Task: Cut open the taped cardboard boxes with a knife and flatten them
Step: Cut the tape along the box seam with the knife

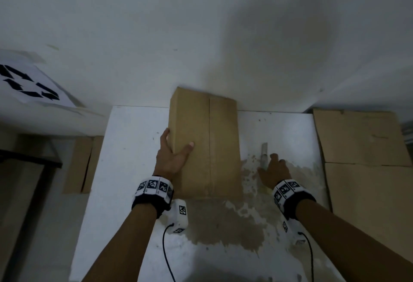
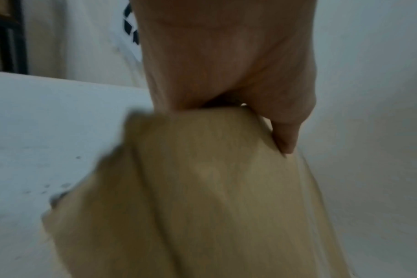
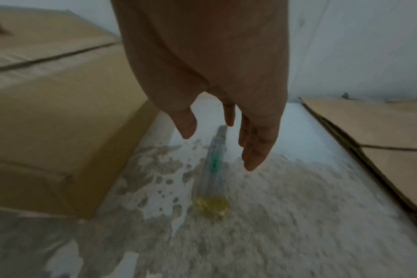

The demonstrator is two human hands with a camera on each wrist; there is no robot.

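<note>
White wall (image 1: pixel 156 25) fills the background, with a sheet of paper bearing black arrows (image 1: pixel 29 85) stuck to it at the left. Below it lies the white surface (image 1: pixel 129 147), its paint worn away in a brownish patch (image 1: pixel 223 226) near the person. Flattened cardboard (image 1: pixel 362 147) lies along the right edge of the surface, and another piece of cardboard (image 1: pixel 82 163) shows beyond the left edge, lower down.

On the middle of the surface stands the closed cardboard box (image 1: pixel 203 143), its far end against the wall, a seam running down the middle of its top. The left hand (image 1: pixel 172 154) holds the box by its left edge: the thumb lies on top and the fingers go down the side, so this grip is closed on the box. The left wrist view shows the same hold, blurred.

Just right of the box the knife (image 3: pixel 214 163) lies flat on the worn patch, a translucent handle with a yellow end cap nearest the person. The right hand (image 1: pixel 273 170) hovers over it with fingers (image 3: pixel 257 143) straight and spread, a wide grip holding nothing; whether a fingertip touches the knife I cannot tell.
</note>
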